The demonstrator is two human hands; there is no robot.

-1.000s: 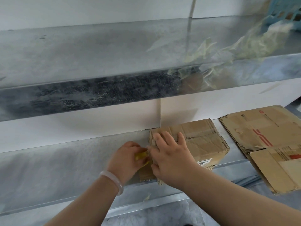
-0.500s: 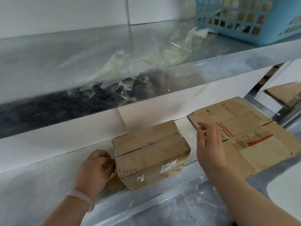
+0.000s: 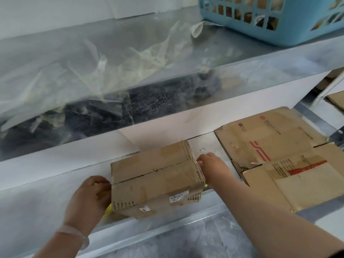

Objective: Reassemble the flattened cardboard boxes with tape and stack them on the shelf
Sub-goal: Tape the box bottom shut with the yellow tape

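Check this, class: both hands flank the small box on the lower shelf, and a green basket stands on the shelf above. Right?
No: the head view shows the basket is blue, not green. The left hand and right hand flank the box as stated.

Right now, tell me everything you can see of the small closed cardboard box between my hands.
The box is small, brown corrugated cardboard, worn and creased, closed, its top flaps meeting in a seam across the lid. Shiny tape patches and white labels show on it. It sits on the metal shelf near the front edge. Your left hand rests against its left end; your right hand touches its right end.
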